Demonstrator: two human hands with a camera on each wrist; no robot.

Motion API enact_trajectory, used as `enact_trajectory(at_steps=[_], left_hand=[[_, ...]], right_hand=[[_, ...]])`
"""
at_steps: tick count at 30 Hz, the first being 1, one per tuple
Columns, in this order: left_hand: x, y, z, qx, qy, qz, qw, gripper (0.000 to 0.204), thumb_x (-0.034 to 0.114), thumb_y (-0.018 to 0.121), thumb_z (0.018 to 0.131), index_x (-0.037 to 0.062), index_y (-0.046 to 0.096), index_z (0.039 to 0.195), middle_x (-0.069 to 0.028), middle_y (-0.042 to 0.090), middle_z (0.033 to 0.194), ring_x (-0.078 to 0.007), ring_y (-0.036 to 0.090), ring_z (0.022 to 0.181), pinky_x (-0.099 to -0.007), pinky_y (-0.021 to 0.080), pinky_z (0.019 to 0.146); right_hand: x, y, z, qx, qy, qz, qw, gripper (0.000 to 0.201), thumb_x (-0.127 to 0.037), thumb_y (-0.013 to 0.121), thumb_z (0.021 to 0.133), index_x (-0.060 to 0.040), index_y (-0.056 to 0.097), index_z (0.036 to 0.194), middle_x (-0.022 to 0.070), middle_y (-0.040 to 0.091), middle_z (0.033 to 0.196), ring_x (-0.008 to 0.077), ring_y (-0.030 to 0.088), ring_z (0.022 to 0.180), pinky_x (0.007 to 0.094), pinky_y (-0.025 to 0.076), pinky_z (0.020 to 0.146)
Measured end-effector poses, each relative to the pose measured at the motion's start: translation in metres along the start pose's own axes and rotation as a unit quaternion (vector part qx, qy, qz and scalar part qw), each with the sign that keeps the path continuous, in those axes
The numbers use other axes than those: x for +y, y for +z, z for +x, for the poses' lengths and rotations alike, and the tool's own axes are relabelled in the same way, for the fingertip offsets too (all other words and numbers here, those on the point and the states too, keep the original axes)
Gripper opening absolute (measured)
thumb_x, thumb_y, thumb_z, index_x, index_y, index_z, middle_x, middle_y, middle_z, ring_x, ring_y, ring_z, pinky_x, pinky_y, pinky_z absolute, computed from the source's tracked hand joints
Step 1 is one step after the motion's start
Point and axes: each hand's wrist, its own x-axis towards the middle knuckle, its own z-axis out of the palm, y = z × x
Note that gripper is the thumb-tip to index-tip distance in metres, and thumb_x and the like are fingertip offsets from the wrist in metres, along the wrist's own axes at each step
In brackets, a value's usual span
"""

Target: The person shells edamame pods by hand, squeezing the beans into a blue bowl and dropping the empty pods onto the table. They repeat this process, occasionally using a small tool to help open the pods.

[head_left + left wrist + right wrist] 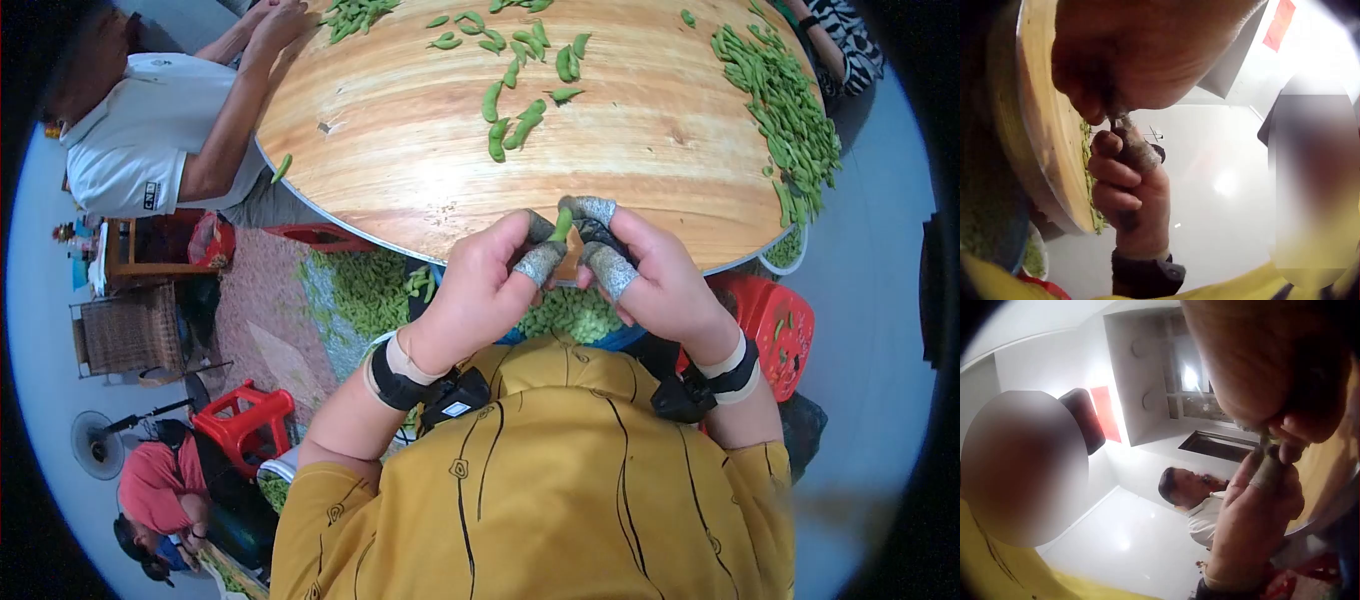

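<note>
Just past the near table edge, my left hand (480, 285) pinches a green edamame pod (563, 224) between its thumb and index finger. My right hand (665, 275) meets it from the other side, its curled fingers and thumb gripping at the pod. Grey-silver wrapping covers thumb and index finger on both hands. A small orange-brown piece (570, 258) shows between the two thumbs. Below them, shelled green beans (568, 312) fill a blue basin. In the left wrist view the right hand (1129, 187) has its fingers bent inward; the pod is mostly hidden there.
Several loose pods (528, 125) lie on the round wooden table (400, 140). A large pod heap (780, 110) lines its right edge. Red stools (765, 335) stand right and left. A person in a white shirt (165, 125) sits at the left; another person (160, 490) sits farther back.
</note>
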Motion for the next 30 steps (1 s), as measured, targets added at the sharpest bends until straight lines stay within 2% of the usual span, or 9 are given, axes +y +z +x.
enact_trajectory(at_steps=[4,6,7,10,13,15,17,19,30], left_hand=[[0.0,0.003,0.0,0.062,0.235,0.292,0.925,0.009,0.004,0.055,0.087,0.0009,0.056,0.095,-0.0081,0.057,0.069,-0.0109,0.055,0.056,-0.0279,0.045,0.053],[0.008,0.003,-0.006,-0.004,0.044,0.038,0.998,0.008,0.007,0.055,0.088,0.0011,0.057,0.094,-0.0065,0.059,0.07,-0.0115,0.055,0.055,-0.0275,0.045,0.052],[0.013,-0.006,-0.008,-0.048,-0.072,-0.21,0.974,0.01,0.009,0.055,0.09,0.0018,0.058,0.096,-0.0038,0.06,0.071,-0.0104,0.055,0.056,-0.0247,0.044,0.051],[0.007,-0.016,-0.008,-0.137,-0.093,-0.434,0.886,0.011,0.011,0.055,0.091,0.0025,0.06,0.097,-0.0015,0.06,0.072,-0.0085,0.054,0.058,-0.0211,0.043,0.051],[0.005,-0.016,-0.005,-0.091,-0.104,-0.279,0.95,0.011,0.011,0.059,0.089,0.0023,0.059,0.096,0.0006,0.059,0.071,-0.0072,0.054,0.058,-0.0211,0.042,0.051],[-0.001,-0.01,-0.005,-0.04,0.026,0.032,0.998,0.015,0.01,0.064,0.085,0.0018,0.059,0.097,0.0005,0.058,0.069,-0.0058,0.053,0.057,-0.0227,0.041,0.05],[0.004,-0.007,-0.007,-0.003,0.072,0.171,0.983,0.021,0.005,0.069,0.076,0.0025,0.058,0.094,-0.0032,0.057,0.068,-0.0107,0.056,0.057,-0.0272,0.042,0.049],[0.004,-0.006,-0.004,0.063,0.244,0.397,0.882,0.025,0.0,0.067,0.065,0.002,0.057,0.088,-0.0097,0.055,0.068,-0.0258,0.058,0.06,-0.035,0.046,0.052],[-0.006,0.007,0.0,0.126,0.271,0.541,0.786,0.014,0.005,0.058,0.067,0.0065,0.048,0.077,-0.0072,0.046,0.067,-0.0229,0.053,0.058,-0.0346,0.045,0.05]], right_hand=[[0.002,-0.002,0.003,-0.019,0.009,0.075,0.997,0.038,-0.003,0.044,0.088,-0.003,0.05,0.126,0.0005,0.058,0.078,0.0088,0.054,0.064,0.023,0.046,0.059],[0.002,-0.006,0.001,-0.077,0.102,0.203,0.971,0.035,-0.007,0.046,0.091,-0.0069,0.052,0.126,-0.0027,0.055,0.075,0.0034,0.045,0.053,0.0184,0.04,0.047],[-0.001,-0.005,-0.003,-0.072,0.104,0.205,0.971,0.035,-0.007,0.046,0.091,-0.0069,0.052,0.126,-0.0027,0.055,0.075,0.0034,0.045,0.053,0.0184,0.04,0.047],[-0.018,0.0,-0.008,-0.095,0.138,0.317,0.933,0.03,-0.009,0.046,0.092,-0.0092,0.054,0.121,-0.0025,0.054,0.074,0.0018,0.042,0.05,0.0168,0.036,0.041],[-0.006,0.0,0.0,-0.049,0.131,0.221,0.965,0.031,-0.005,0.045,0.088,-0.0082,0.055,0.118,-0.0014,0.056,0.075,0.0031,0.046,0.051,0.0177,0.04,0.042],[-0.006,0.001,0.0,-0.056,0.133,0.185,0.972,0.033,-0.004,0.044,0.086,-0.0075,0.055,0.117,-0.001,0.056,0.076,0.004,0.048,0.052,0.0184,0.042,0.043],[-0.006,0.004,-0.001,-0.065,0.137,0.149,0.977,0.035,-0.002,0.042,0.083,-0.0068,0.055,0.116,-0.0006,0.056,0.077,0.005,0.05,0.053,0.0192,0.045,0.044],[-0.009,0.005,0.0,-0.047,0.152,0.123,0.98,0.037,-0.001,0.042,0.081,-0.0063,0.054,0.115,-0.0003,0.057,0.076,0.0061,0.053,0.055,0.0201,0.048,0.046],[-0.011,0.006,-0.004,-0.035,0.15,0.117,0.981,0.035,0.0,0.041,0.08,-0.0052,0.055,0.112,0.0008,0.058,0.075,0.0066,0.054,0.055,0.021,0.048,0.045]])
